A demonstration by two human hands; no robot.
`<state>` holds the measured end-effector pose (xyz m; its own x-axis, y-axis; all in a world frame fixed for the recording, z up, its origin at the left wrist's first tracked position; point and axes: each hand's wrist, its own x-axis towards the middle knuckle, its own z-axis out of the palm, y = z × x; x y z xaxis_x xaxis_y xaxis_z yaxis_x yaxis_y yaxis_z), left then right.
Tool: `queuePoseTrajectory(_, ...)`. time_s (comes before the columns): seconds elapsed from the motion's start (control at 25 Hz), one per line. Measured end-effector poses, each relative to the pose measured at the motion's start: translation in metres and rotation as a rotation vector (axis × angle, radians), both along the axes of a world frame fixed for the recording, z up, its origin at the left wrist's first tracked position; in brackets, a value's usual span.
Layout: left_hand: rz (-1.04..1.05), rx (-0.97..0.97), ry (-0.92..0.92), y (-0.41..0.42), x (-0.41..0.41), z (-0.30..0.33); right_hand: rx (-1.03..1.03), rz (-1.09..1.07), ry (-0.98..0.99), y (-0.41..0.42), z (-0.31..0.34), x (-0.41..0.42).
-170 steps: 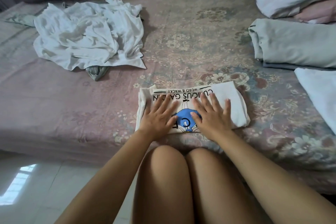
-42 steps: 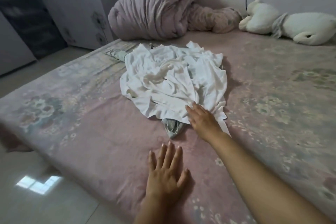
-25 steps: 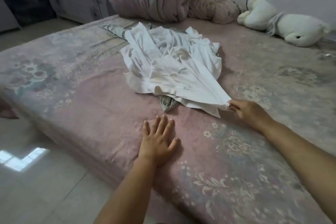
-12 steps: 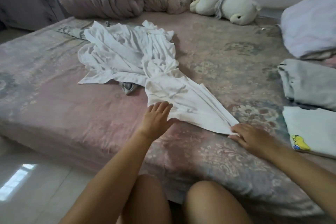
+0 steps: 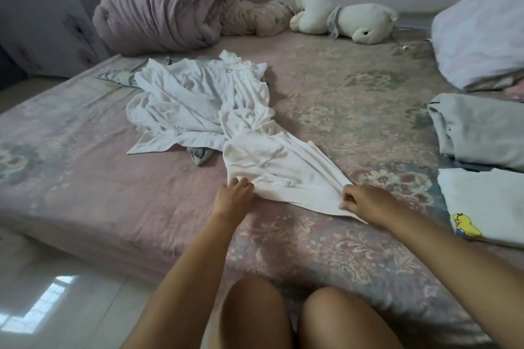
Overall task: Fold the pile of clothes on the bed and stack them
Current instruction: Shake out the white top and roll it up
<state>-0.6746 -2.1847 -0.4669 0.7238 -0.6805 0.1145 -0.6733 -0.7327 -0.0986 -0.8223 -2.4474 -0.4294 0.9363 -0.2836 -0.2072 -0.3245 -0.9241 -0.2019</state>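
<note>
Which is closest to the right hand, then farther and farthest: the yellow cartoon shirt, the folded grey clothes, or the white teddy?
1. Yellow cartoon shirt, just to the right of the right hand.
2. Folded grey clothes, farther back on the right.
3. White teddy, by the wall.

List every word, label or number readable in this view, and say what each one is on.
No readable text.
The folded white shirt at the right carries only a yellow cartoon print, no lettering visible.
The white garment held by both hands shows no print.
</note>
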Motion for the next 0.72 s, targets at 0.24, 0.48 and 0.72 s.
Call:
queuePoseTrajectory(0.24,0.103,-0.585,0.338,-0.003,0.006,0.019,-0.475,0.177,0.116,0.021,-0.008,-0.001)
queuePoseTrajectory(0.48,-0.062,-0.516,0.336,0.017,-0.006,0.054,-0.253,0.022,0.065,0.015,0.018,-0.008)
queuePoseTrajectory(0.72,-0.01,-0.649,0.228,0.018,0.001,0.152,0.134,-0.348,-0.412,-0.013,0.133,-0.008)
